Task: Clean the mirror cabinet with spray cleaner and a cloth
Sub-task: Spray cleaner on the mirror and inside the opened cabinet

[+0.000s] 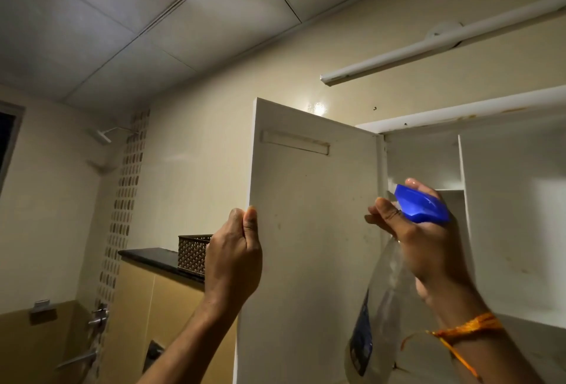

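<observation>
1. Left hand [234,258] is clamped on the free edge of the open cabinet door [306,230], thumb on the white inner face and fingers wrapped round the far side.
2. Right hand [428,245] has its fingers curled round the neck of the spray bottle [382,291], right under the blue trigger head [422,204]. There's an orange thread [468,330] tied on that wrist.
3. The bottle is clear with a dark label, held up in front of the hinge side of the door. The nozzle end is near the hinge.
4. The mirror cabinet [505,215] is open on the right. It's white inside, with an upright divider and a small shelf behind the sprayer, plus some grubby marks.
5. Off to the left, a woven basket [193,253] sits on a dark ledge [150,256], partly hidden by the left hand.
6. A tube light [444,43] is mounted on the wall above the cabinet.
</observation>
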The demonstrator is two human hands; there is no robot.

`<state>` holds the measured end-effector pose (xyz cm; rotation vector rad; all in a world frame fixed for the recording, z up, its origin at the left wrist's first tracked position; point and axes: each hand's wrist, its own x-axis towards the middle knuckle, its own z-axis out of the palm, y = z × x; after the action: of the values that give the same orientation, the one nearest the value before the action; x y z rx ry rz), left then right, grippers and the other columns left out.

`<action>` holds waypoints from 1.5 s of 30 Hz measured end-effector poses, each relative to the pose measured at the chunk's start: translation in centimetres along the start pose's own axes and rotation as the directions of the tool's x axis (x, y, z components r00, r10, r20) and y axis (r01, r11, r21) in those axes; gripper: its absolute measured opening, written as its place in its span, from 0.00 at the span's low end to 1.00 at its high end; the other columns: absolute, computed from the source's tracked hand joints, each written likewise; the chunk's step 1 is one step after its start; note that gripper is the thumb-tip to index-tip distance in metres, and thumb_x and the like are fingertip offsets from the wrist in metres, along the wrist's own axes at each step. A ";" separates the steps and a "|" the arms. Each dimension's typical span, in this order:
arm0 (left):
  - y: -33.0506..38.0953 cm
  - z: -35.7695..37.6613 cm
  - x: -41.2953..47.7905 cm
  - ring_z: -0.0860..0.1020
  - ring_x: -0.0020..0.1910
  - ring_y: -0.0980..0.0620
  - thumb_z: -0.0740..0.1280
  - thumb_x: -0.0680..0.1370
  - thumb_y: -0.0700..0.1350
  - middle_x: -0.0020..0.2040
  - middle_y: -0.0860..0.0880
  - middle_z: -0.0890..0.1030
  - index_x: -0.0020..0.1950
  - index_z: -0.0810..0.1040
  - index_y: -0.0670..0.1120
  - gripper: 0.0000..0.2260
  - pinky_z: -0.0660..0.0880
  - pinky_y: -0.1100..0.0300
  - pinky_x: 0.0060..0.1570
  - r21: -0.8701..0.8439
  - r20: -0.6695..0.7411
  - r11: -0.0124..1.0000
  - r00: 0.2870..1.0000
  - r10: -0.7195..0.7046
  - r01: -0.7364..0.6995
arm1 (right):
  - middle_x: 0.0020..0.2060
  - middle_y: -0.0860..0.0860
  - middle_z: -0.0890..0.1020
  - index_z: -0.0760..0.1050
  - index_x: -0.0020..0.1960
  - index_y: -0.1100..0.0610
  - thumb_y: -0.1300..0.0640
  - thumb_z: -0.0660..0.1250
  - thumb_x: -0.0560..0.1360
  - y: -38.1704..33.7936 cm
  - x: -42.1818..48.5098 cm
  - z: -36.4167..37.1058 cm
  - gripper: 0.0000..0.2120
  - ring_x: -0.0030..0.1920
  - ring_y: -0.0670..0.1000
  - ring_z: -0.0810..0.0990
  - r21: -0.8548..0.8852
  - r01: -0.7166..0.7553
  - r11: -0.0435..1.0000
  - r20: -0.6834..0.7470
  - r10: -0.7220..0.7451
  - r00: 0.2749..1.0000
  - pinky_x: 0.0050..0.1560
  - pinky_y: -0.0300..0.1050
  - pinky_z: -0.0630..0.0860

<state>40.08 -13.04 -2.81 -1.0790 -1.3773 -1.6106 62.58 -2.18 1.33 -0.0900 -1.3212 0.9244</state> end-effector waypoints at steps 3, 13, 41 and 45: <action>-0.1 -0.1 0.0 0.71 0.27 0.47 0.48 0.80 0.63 0.30 0.49 0.72 0.38 0.67 0.49 0.22 0.74 0.45 0.27 0.003 0.007 1.000 1.000 0.000 0.000 | 0.32 0.52 0.83 0.75 0.61 0.56 0.54 0.74 0.73 0.2 1.7 0.1 0.19 0.31 0.51 0.82 -0.092 0.028 0.995 -0.011 -0.030 0.999 0.43 0.55 0.83; 0.2 -0.5 0.0 0.72 0.27 0.48 0.47 0.81 0.61 0.29 0.50 0.72 0.38 0.67 0.49 0.21 0.73 0.45 0.28 0.023 0.027 1.000 1.000 -0.003 0.002 | 0.35 0.54 0.82 0.73 0.64 0.59 0.56 0.72 0.74 -0.6 4.8 0.5 0.21 0.31 0.47 0.82 -0.107 0.015 0.994 -0.081 -0.024 0.996 0.44 0.51 0.84; 0.9 -0.9 -0.3 0.71 0.29 0.50 0.49 0.82 0.60 0.31 0.50 0.72 0.38 0.67 0.50 0.20 0.74 0.45 0.29 0.018 0.044 1.000 0.999 -0.008 0.007 | 0.38 0.51 0.85 0.75 0.57 0.53 0.61 0.67 0.76 -5.2 -1.4 6.6 0.10 0.38 0.48 0.85 -0.084 0.208 0.975 0.503 -0.139 0.853 0.42 0.38 0.81; 0.9 -1.0 -0.2 0.71 0.29 0.48 0.48 0.80 0.62 0.31 0.50 0.71 0.38 0.67 0.49 0.21 0.74 0.45 0.31 0.032 0.049 0.999 0.999 -0.022 0.020 | 0.33 0.50 0.84 0.78 0.46 0.54 0.57 0.69 0.73 -4.5 -2.6 6.0 0.02 0.33 0.49 0.84 -0.139 0.168 0.976 0.450 -0.089 0.889 0.40 0.41 0.82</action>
<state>40.85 -14.11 -2.69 -1.0962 -1.4462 -1.5818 59.93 -9.33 3.48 0.0786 -1.8093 0.7347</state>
